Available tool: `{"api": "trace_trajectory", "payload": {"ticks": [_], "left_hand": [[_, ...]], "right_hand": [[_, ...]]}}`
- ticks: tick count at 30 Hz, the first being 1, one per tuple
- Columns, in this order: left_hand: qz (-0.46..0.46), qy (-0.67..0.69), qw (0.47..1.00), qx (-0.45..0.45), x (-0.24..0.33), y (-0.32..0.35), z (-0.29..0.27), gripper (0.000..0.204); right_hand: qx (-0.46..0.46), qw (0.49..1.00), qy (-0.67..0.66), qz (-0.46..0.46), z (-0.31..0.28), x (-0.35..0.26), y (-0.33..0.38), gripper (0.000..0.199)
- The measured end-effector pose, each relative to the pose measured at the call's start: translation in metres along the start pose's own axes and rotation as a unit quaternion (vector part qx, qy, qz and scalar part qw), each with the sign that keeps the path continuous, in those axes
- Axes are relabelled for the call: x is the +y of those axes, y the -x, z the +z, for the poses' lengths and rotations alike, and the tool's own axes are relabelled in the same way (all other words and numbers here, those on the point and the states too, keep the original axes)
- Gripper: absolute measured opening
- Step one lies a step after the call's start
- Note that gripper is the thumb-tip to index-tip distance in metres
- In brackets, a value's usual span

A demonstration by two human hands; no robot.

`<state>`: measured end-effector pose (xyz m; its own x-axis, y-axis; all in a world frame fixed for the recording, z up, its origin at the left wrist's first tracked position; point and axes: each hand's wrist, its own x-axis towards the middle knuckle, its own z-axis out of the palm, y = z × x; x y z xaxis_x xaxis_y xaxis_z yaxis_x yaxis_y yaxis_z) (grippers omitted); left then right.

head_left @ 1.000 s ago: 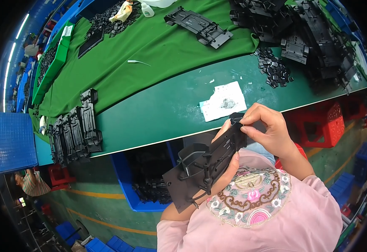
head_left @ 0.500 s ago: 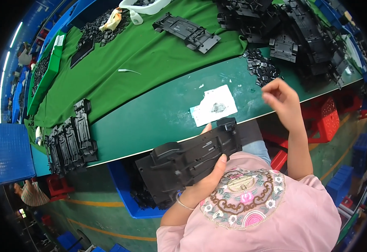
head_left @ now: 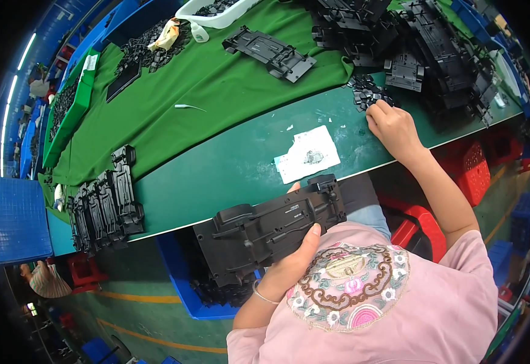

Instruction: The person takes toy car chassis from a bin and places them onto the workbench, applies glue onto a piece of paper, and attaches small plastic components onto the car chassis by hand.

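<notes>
My left hand [head_left: 301,250] grips a black moulded plastic chassis [head_left: 271,227] from below, thumb on its near edge. The chassis is tilted in front of my body, beside the table edge. At the near edge of a pile of small black plastic pieces [head_left: 367,91], my right hand [head_left: 395,128] has its fingers curled down together. Whatever lies between those fingertips is too small or hidden to make out. A white paper sheet [head_left: 322,145] with a greyish smear in its middle lies on the table between my hands.
Several similar black chassis [head_left: 108,197] stand in a row at the table's left, and more [head_left: 441,54] are stacked at the far right. One chassis [head_left: 269,53] lies on the green cloth [head_left: 216,91]. A blue bin [head_left: 180,285] sits below the table edge, near a red stool [head_left: 423,224].
My right hand has moved forward and slightly left, down from the air to the pile of small pieces. The left hand still holds the chassis, with barely any shift.
</notes>
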<state>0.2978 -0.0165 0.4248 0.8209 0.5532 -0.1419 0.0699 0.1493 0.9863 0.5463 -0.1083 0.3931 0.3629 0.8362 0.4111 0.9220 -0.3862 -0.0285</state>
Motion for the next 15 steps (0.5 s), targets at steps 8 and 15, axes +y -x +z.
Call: {"api": "trace_trajectory", "payload": {"ticks": [8, 15], "left_hand": [[-0.019, 0.052, 0.998, 0.028, -0.006, -0.003, -0.006, 0.052], [0.014, 0.037, 0.998, 0.047, -0.006, -0.002, -0.006, 0.051]], "right_hand": [[-0.135, 0.786, -0.552, 0.245, -0.017, -0.031, -0.004, 0.006], [-0.146, 0.889, -0.434, 0.022, -0.015, -0.065, -0.019, 0.013]]}}
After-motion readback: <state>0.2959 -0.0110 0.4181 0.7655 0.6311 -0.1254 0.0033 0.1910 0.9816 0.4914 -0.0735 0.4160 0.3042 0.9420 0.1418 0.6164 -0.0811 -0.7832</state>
